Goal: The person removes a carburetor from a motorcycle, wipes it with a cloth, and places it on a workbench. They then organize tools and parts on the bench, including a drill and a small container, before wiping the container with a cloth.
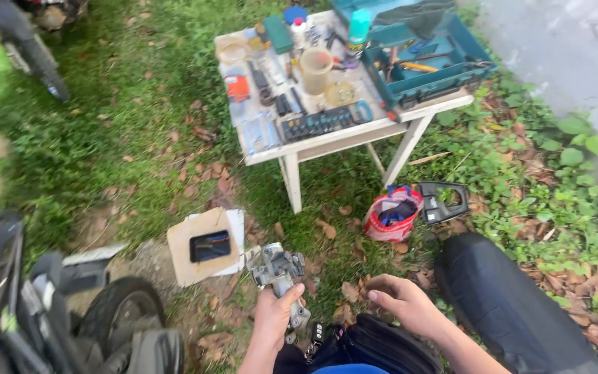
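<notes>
My left hand (275,314) grips a grey metal carburetor (275,266), holding it upright above the grass near a cardboard sheet (201,246). My right hand (403,299) hovers just right of it with the fingers curled and nothing in them, above a black waist pouch (375,346) at my lap. My knee in dark trousers (506,305) sits at the right.
A white wooden table (327,138) holds a socket set, jars, a spray can and an open teal toolbox (430,62). A red bag (392,215) and a black plastic part (444,201) lie under it. A motorcycle wheel (119,315) is at bottom left.
</notes>
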